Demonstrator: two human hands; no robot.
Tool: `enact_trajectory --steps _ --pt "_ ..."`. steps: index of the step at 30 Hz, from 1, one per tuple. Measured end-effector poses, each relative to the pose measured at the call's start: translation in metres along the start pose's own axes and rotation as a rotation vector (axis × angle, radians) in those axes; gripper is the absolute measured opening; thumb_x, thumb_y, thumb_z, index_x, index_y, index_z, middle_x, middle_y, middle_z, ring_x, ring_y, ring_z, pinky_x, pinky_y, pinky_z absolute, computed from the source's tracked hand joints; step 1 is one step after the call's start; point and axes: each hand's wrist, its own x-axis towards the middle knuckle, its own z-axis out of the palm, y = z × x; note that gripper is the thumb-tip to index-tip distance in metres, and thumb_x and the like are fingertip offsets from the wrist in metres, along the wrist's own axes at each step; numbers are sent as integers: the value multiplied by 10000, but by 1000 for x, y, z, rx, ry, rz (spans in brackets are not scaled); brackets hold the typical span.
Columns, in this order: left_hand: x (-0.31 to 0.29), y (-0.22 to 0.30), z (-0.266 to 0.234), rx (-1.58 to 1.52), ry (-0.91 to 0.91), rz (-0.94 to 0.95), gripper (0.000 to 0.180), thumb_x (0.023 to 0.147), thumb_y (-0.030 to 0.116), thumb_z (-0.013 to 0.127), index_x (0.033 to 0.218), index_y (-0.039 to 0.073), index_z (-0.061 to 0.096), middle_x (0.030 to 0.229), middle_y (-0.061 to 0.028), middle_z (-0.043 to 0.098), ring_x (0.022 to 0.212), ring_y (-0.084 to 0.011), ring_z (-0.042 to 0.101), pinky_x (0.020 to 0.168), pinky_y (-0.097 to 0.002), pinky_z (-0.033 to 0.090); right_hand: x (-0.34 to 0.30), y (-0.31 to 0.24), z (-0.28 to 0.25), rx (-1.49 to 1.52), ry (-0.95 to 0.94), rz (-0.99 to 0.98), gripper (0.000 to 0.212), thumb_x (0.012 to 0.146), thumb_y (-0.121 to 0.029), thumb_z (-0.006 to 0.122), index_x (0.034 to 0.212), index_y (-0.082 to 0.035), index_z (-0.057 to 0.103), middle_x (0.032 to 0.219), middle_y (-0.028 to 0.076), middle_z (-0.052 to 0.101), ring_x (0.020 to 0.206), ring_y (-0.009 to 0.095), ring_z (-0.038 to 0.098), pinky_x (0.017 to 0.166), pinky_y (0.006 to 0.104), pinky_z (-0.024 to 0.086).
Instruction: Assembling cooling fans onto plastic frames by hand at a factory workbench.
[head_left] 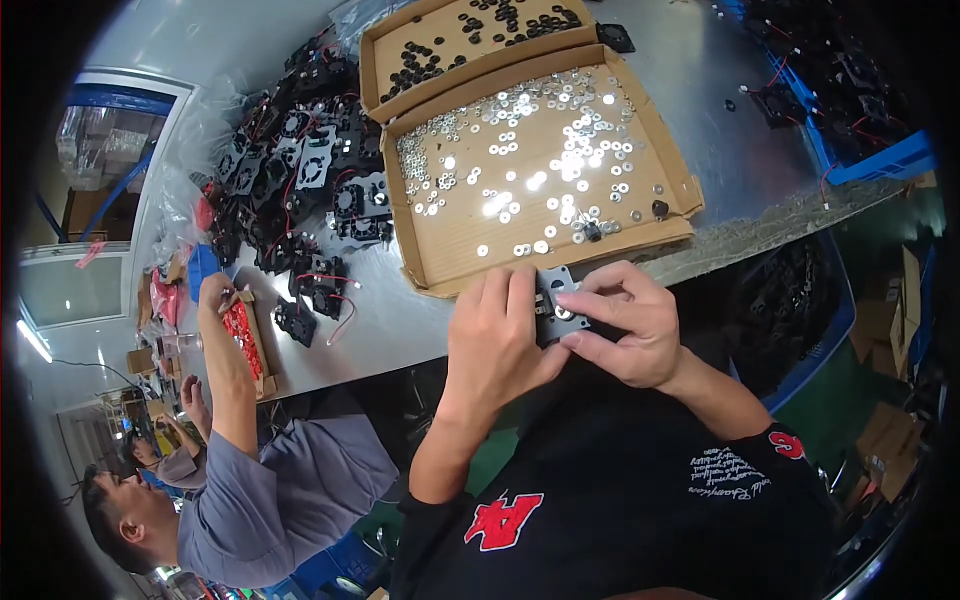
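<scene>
My left hand (492, 335) is wrapped round a small black assembly with a grey metal plate (553, 278), held just in front of the near edge of a cardboard tray. The thumb and forefinger of my right hand (632, 325) pinch at the plate's face, where a round silver washer (563, 312) sits at the fingertips. Part of the assembly is hidden behind my fingers. Many silver washers (503, 217) lie scattered in the cardboard tray (440, 278), along with a small black part (592, 231) near its front side.
Behind stands a second cardboard tray (372, 75) of black rings. Black fan assemblies (315, 160) with red wires are heaped at left. A blue crate (885, 158) of similar parts stands at right. At left, a co-worker's hand (215, 292) is above a box of red pieces (240, 335).
</scene>
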Motion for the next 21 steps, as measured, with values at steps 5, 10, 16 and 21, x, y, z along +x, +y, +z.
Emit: enact_trajectory --steps 5,10,16,21 --pt "4 -2 0 23 -84 -9 654 544 241 823 1095 -7 575 928 -142 590 855 -341 616 732 -416 513 -5 -5 -2 -50 1 54 429 723 -58 826 1139 5 739 985 125 634 805 188 623 698 283 509" --pt "9 -3 2 47 -77 31 667 525 234 829 1098 1 579 927 -132 584 829 -329 606 715 -401 516 3 -9 -5 -170 21 -5 411 727 -61 817 1124 8 736 966 128 643 811 202 631 705 295 517" --pt "17 -18 9 136 -49 82 523 531 241 842 906 51 531 837 -90 529 778 -268 564 669 -378 468 7 -11 2 -39 -37 238 403 787 -19 774 1180 17 690 1082 97 616 895 161 626 779 280 532" --pt "23 -29 13 145 24 104 527 527 221 835 927 36 545 834 -99 530 759 -284 559 658 -384 464 15 -11 4 97 -61 341 540 850 -10 737 1359 0 558 1257 98 519 1073 154 589 886 274 525"
